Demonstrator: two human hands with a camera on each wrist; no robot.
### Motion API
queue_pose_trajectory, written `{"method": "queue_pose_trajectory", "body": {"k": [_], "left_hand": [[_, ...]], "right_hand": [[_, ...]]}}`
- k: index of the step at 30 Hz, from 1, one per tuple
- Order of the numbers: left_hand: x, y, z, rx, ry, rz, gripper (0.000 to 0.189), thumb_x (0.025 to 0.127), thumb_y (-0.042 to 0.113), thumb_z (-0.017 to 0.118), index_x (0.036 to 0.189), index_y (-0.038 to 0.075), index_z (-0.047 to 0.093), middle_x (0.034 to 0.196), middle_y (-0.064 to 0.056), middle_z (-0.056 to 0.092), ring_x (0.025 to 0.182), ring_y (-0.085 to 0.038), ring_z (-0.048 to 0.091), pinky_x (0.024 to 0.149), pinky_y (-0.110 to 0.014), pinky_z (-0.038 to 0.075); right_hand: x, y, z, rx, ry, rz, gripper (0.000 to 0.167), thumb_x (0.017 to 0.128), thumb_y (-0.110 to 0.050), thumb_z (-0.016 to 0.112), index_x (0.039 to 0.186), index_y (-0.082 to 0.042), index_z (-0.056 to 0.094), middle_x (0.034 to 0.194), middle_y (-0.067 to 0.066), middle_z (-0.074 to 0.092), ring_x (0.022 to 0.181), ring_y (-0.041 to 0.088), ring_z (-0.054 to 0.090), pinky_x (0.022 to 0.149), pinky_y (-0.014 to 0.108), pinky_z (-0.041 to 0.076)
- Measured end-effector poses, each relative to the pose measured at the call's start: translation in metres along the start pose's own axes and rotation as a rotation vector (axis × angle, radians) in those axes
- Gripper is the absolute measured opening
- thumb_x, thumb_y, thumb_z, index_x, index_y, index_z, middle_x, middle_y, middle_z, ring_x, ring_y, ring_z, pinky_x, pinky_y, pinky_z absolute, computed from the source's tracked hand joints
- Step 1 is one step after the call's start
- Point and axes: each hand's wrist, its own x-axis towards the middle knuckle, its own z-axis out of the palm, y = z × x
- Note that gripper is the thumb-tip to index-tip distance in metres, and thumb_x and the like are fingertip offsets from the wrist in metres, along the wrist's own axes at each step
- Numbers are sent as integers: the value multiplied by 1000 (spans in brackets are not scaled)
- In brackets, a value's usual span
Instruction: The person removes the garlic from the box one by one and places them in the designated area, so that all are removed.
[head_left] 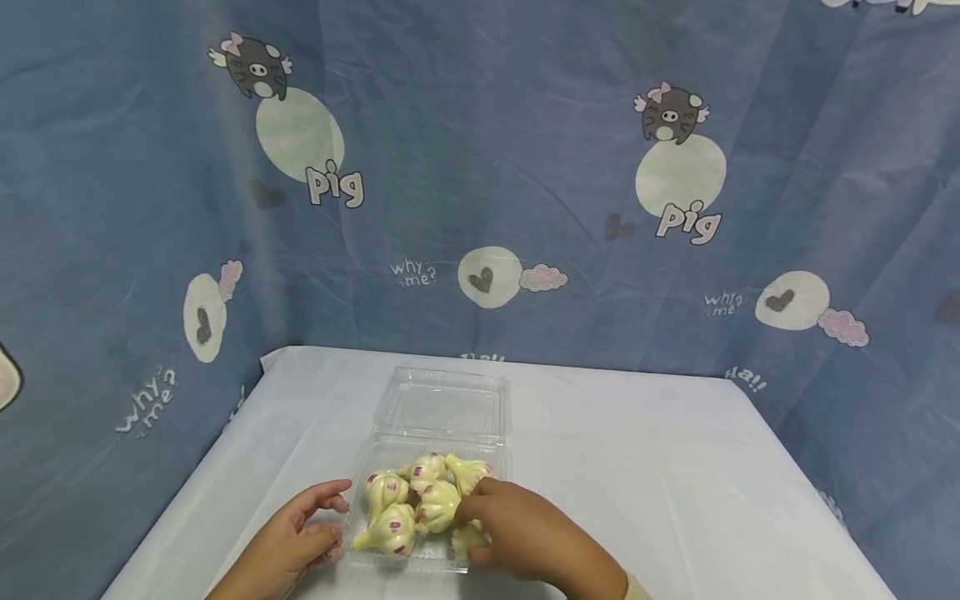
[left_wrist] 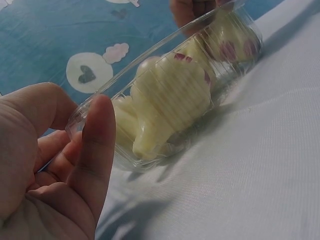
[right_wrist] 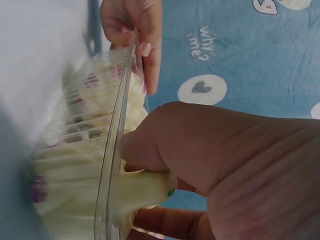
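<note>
Several pale-yellow garlic bulbs (head_left: 438,507) with purple marks lie in a clear plastic box (head_left: 365,454), its lid (head_left: 442,400) folded back behind it. My left hand (head_left: 292,533) is at the box's left side; in the left wrist view its thumb (left_wrist: 97,130) and fingers pinch the rim at the corner. Reaching into the right front part, my right hand (head_left: 517,529) grips a garlic bulb (head_left: 468,537). The bulb's stem (right_wrist: 150,189) sticks up above the rim beside the thumb in the right wrist view. Part of this bulb is hidden by the hand.
The box stands on a white-covered table (head_left: 645,475) near its front. A blue printed cloth (head_left: 540,167) hangs behind the table and along both sides.
</note>
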Motion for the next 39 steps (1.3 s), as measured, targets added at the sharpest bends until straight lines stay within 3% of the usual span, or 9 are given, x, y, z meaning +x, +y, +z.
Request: {"method": "queue_pose_trajectory", "body": {"k": [14,18,25,33,39], "left_hand": [[0,-3,-4,7,-41,9,74,98,4,59,162,-4,22,134,-18,38,81,-15,58,72,-33,55],[0,-3,-3,13,-37,3,74,98,4,59,162,-4,22,135,-19,39,80,-15,57,71,-32,55],[0,-2,-2,28,-23,4,76,95,3,60,162,-4,24,135,-21,39,77,-14,56,70,-32,54],[-1,-2,-2,55,-16,4,74,97,2,59,162,-4,25,135,-20,40,79,-15,56,70,-31,55],[0,-3,-4,62,-20,11,74,96,1,59,162,-5,25,135,-20,41,79,-15,55,70,-31,55]], "right_hand": [[-2,-7,2,-127,32,-8,31,78,-19,90,102,-34,77,95,-17,60,83,-4,53,71,19,48],[-3,-9,1,-162,74,-26,28,78,-11,86,97,-32,78,89,-16,58,76,-3,50,64,17,44],[-6,-10,0,-234,146,-46,21,80,-12,85,86,-30,76,83,-16,57,68,-3,47,57,17,41],[-6,1,-4,-146,162,-68,18,87,-13,83,79,-27,75,78,-18,58,70,-4,47,62,13,42],[-3,10,-13,-2,143,-40,12,88,-12,83,84,-23,80,82,-19,67,78,-6,55,72,15,50]]}}
